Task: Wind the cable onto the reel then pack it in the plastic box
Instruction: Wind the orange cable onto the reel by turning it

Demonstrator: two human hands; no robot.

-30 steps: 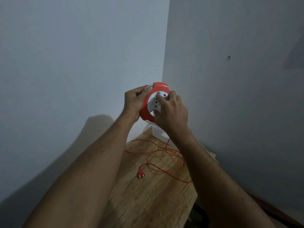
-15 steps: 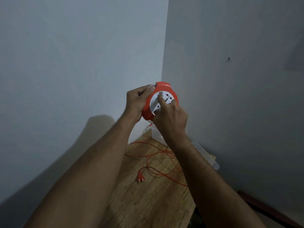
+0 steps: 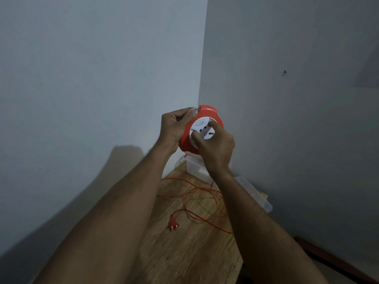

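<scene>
Tabletop (image 3: pixel 184 253): plastic box (image 3: pixel 198 171), contents hidden

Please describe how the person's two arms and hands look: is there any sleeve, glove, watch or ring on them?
Both forearms are bare all the way to the bottom edge of the picture; no sleeve shows. The left hand and the right hand wear no gloves. No watch or bracelet shows on either wrist, and no ring on the fingers that are visible. The light is dim, so finer details cannot be told.
</scene>
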